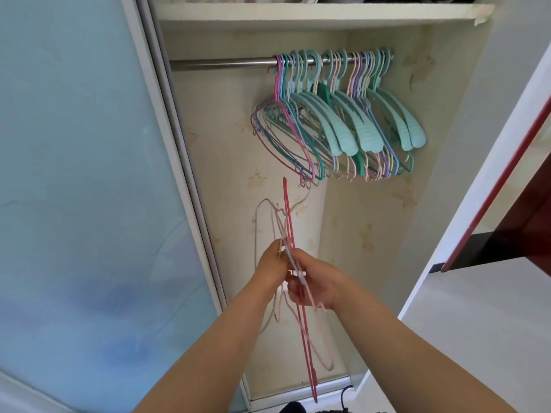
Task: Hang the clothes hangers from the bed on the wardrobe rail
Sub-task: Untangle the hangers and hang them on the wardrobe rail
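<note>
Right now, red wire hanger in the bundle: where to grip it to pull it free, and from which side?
Judgement: grip the red wire hanger on its long straight bars just above the left hand, coming from the right with the right hand. It stands on end, edge-on, with bare bars there; lower down pale hangers tangle around it. Its hook isn't clearly visible.

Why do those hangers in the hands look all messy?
The thin hangers held by the left hand and right hand are tangled in a crossed bunch, below the rail. The hung hangers crowd the rail's right part, tilted sideways.
</note>
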